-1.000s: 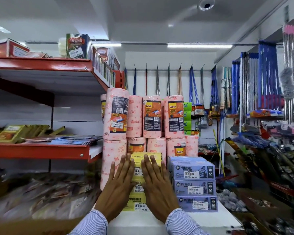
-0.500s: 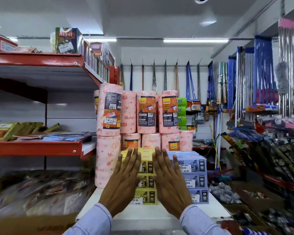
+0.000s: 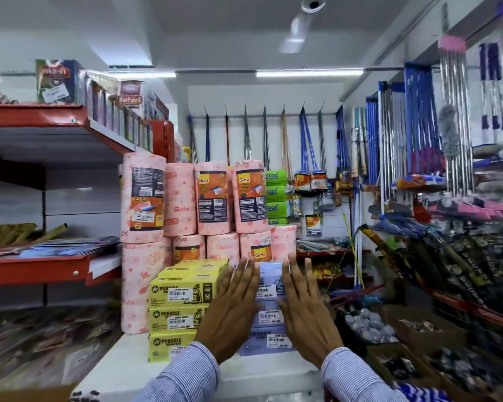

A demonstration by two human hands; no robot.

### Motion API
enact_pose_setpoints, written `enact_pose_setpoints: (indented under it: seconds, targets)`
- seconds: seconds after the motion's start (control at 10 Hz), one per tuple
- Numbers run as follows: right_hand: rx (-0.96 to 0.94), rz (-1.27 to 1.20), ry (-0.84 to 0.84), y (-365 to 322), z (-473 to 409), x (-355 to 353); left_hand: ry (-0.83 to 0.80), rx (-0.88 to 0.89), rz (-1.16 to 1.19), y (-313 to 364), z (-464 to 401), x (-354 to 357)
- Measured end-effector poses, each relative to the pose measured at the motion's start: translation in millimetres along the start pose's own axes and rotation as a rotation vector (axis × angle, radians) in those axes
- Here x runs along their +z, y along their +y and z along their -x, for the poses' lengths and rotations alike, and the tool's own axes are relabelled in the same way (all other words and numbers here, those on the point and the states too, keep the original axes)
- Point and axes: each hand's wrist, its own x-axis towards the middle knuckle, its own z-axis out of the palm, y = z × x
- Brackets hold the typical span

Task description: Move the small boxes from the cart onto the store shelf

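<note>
Lavender boxes stacked three high, white price labels facing out, on white shelf just right of yellow boxes (also three high). Left hand and right hand flat, fingers spread, holding nothing. Shifted from yellow stack half a second ago.
</note>
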Motion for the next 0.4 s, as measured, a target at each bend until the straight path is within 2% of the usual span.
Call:
enact_pose_setpoints:
  seconds: [0.1,0.4]
  targets:
    - [-0.057,0.001,-0.006,2,-2,7,-0.013,-0.011,-0.023,-1,3,7]
    - [-0.066,0.011,-0.022,-1,-6,0,-0.005,-0.050,-0.026,1,2,-6]
